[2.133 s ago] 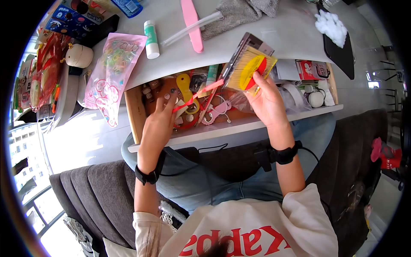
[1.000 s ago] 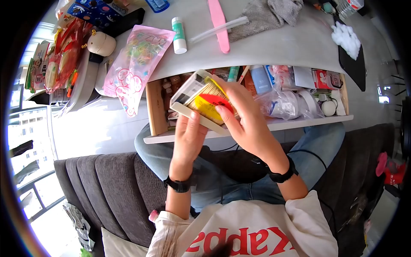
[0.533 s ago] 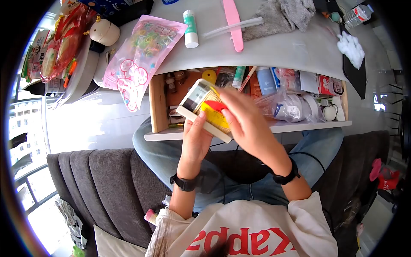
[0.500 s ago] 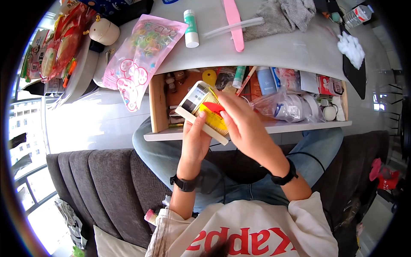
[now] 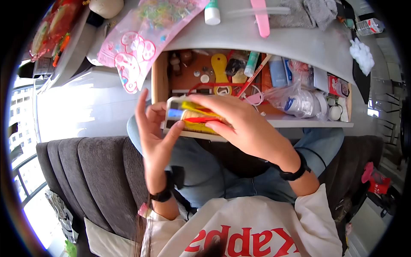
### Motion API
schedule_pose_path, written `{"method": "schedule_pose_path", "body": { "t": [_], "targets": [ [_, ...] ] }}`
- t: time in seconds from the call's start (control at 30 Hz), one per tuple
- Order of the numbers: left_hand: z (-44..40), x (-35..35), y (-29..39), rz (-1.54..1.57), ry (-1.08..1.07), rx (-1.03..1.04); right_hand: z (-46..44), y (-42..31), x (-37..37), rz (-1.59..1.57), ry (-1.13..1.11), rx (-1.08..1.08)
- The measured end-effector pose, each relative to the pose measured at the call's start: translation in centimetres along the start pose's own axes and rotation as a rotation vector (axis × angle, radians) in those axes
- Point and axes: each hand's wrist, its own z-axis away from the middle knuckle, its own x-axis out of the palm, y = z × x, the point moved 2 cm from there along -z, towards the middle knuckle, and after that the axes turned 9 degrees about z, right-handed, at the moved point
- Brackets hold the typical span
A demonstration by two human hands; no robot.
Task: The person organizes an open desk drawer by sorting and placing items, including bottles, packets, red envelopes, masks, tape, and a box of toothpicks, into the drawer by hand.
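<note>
A small pale box (image 5: 174, 113) with a yellow and red label is held between my hands over the open drawer (image 5: 299, 124). Thin tan sticks show inside it, but their kind is unclear. My right hand (image 5: 248, 122) grips the box's right part, fingers over the top and thumb on the red patch. At the left end, my left hand (image 5: 155, 139) has its thumb on the box front and other fingers curled at the edge, while the index finger sticks up free. Just beyond lie a yellow flat tool (image 5: 219, 68) and red cord in the drawer.
The drawer also holds a green-and-white tube (image 5: 251, 64), a blue box (image 5: 277, 72) and a bagged white bottle (image 5: 302, 106). On the desk lie a pink bag of small bands (image 5: 132, 55), a glue stick (image 5: 212, 13), a pink strip (image 5: 260, 19) and a grey cloth (image 5: 295, 15).
The box has turned from slanted to nearly level. My left hand has shifted left to its end, index finger lifted. My view has tilted down, showing more of the drawer.
</note>
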Motion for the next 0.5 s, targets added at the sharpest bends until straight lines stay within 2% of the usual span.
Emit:
{"method": "schedule_pose_path", "body": {
  "t": [0.03, 0.1, 0.17, 0.2, 0.23, 0.3, 0.37, 0.43, 0.5],
  "targets": [
    [-0.1, -1.2, 0.6, -0.255, -0.089, -0.002, -0.3, -0.2, 0.3, 0.062, -0.062, -0.044],
    [-0.7, -1.2, 1.8, -0.488, -0.342, -0.061, -0.8, -0.2, 1.2, 0.097, -0.080, -0.110],
    [-1.0, -1.6, 1.5, -0.395, -0.276, -0.166, -1.4, -0.1, 1.7, 0.117, -0.154, -0.116],
    [-0.8, -1.8, 1.5, -0.342, -0.244, -0.236, -1.6, 0.5, 1.8, -0.003, -0.158, -0.108],
    [-0.6, -2.1, 1.4, -0.290, -0.213, -0.302, -2.2, 1.1, 1.3, 0.004, -0.212, -0.116],
    [0.1, -3.5, 0.5, -0.208, -0.143, -0.307, -4.0, 4.3, 0.9, -0.320, -0.274, 0.157],
    [0.7, -4.5, 0.1, -0.154, -0.111, -0.288, -5.7, 8.9, 1.2, 0.390, -0.139, -0.027],
    [1.4, -5.6, -0.1, -0.117, -0.115, -0.239, -7.3, 9.9, 1.3, 0.636, -0.127, 0.134],
    [1.9, -5.8, 0.1, -0.107, -0.126, -0.249, -9.5, 9.7, 0.8, 0.652, -0.416, 0.263]
  ]
}}
